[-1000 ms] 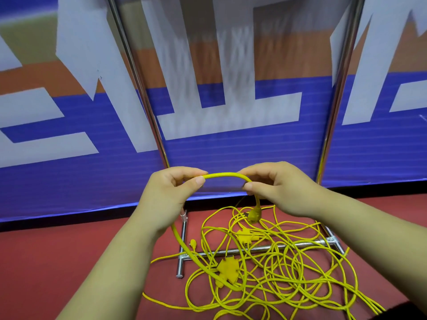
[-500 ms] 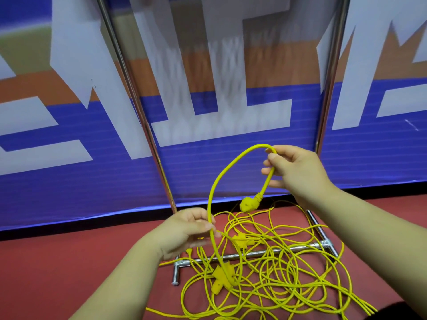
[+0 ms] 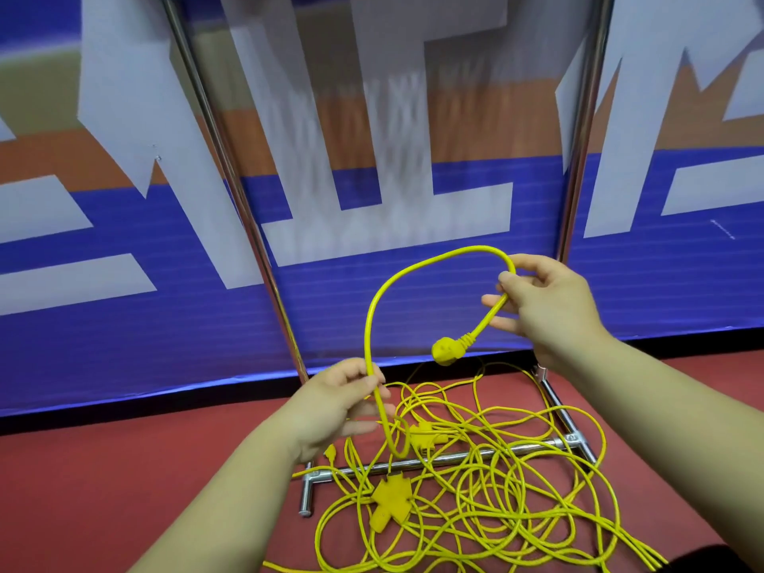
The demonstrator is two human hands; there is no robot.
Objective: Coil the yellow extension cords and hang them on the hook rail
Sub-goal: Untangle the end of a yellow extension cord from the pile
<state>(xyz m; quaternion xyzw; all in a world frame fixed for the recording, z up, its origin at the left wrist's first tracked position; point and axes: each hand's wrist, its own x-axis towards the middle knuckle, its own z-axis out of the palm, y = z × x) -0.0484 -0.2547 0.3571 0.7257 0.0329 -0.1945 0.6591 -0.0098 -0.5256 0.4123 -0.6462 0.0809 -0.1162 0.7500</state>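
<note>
Arching smooth yellow cord (image 3: 374,299) between left hand (image 3: 335,407) and right hand (image 3: 545,308).

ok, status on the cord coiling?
Right hand pinches yellow cord near plug; left hand grips it lower. One loop formed. Rest tangled with splitter across rack base bar.

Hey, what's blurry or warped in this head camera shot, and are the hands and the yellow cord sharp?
Head view: the middle of the banner is smeared in vertical streaks. The left pole leans and bows, probably from the wide lens. The left hand, right hand and yellow cord are fairly sharp. The lighting is even, with no strong glare.
</note>
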